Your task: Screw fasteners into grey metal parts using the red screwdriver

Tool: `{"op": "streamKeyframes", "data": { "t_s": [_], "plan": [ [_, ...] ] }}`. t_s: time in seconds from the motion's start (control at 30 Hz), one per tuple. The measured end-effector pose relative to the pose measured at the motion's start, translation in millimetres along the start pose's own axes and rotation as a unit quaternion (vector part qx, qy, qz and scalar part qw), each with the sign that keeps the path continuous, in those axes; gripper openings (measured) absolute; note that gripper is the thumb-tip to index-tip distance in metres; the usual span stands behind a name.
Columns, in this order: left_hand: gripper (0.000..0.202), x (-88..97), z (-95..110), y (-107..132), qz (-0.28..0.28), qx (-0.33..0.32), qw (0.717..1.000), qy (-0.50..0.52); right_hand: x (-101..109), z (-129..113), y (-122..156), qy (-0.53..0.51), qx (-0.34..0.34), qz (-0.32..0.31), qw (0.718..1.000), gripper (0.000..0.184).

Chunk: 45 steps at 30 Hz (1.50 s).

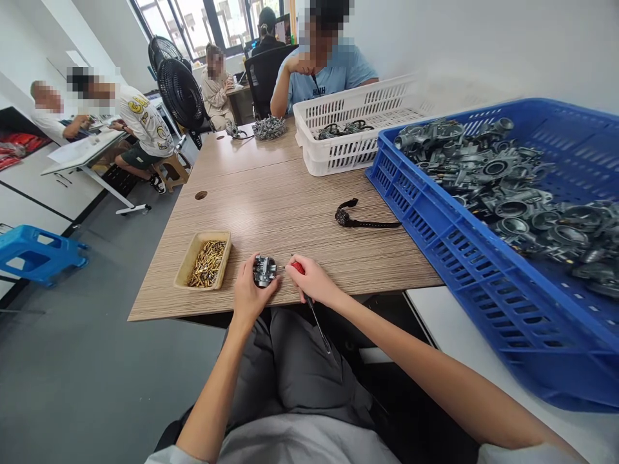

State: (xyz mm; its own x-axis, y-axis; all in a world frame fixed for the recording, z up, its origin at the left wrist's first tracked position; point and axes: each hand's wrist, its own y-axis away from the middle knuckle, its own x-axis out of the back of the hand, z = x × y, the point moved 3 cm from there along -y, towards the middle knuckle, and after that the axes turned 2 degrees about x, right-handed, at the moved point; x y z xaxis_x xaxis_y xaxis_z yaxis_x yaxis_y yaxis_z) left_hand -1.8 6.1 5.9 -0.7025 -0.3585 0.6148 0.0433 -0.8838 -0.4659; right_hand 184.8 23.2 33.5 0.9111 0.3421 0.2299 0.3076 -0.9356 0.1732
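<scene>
My left hand [250,293] grips a small grey metal carburetor body [264,270] at the table's near edge, thumb and fingers around its sides. Closed around a red-handled screwdriver [298,266], my right hand [312,280] is just right of the carburetor. The thin tip points left at the carburetor's side; whether it touches I cannot tell. A second tool with a black grip and long metal shaft [320,328] hangs below the same hand, over my lap. Left of my left hand stands a small cream tray [179,278] holding many brass fittings [209,263].
A blue crate [425,222] full of metal carburetor parts [498,171] stands at right. Behind it is a white basket [338,158]. A black wristwatch [344,218] lies on the wooden table [261,206]. Across sits a person in blue [333,71]; fans [181,93] stand beyond.
</scene>
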Motion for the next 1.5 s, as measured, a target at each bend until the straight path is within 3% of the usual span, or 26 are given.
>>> {"op": "streamKeyframes", "data": {
  "t_s": [0.23, 0.7, 1.17, 1.5],
  "plan": [
    [0.069, 0.1, -0.3, 0.2, 0.004, -0.003, 1.000, 0.003, -2.2, 2.3, 0.5, -0.021, 0.025, -0.026, 0.999, 0.015],
    [0.071, 0.7, 2.0, 1.5, -0.002, -0.009, 1.000, -0.009, -1.1, 3.7, -0.1, -0.028, 0.025, -0.010, 0.999, 0.018],
    [0.070, 1.6, 1.7, 1.5, -0.038, -0.024, 0.999, 0.009, -2.6, 1.3, 2.2, -0.023, 0.054, -0.047, 0.997, 0.014],
    [0.070, 1.6, 3.0, 2.3, -0.047, -0.033, 0.998, 0.013, -3.6, 0.4, 3.0, -0.001, 0.068, -0.034, 0.997, 0.013]
  ]
}}
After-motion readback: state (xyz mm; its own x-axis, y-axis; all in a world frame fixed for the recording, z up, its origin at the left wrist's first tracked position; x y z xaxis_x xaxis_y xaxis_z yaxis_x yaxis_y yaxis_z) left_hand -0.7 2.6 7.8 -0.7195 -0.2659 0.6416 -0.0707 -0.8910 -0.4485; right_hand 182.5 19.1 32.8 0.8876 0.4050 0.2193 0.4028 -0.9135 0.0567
